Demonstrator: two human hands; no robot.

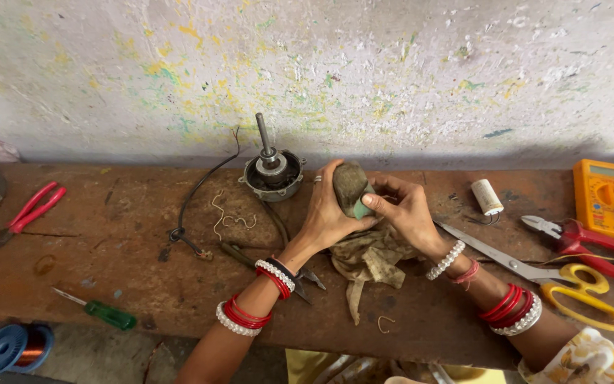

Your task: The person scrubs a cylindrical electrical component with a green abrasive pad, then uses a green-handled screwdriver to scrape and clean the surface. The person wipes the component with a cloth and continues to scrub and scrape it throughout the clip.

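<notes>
On the long brown wooden workbench (108,213), near its middle, the left hand (328,213) and right hand (406,210) both clasp a dirty rounded lump (349,183), over a stained beige rag (371,259). Just left stands a round metal motor with upright shaft (273,172).

The bench (108,235) is rough, stained, matt wood. The rag (371,259) is grimy cloth. The motor (273,174) is dull metal with a smoother shaft. The scissors (534,274) have metal blades and glossy yellow plastic handles.
</notes>
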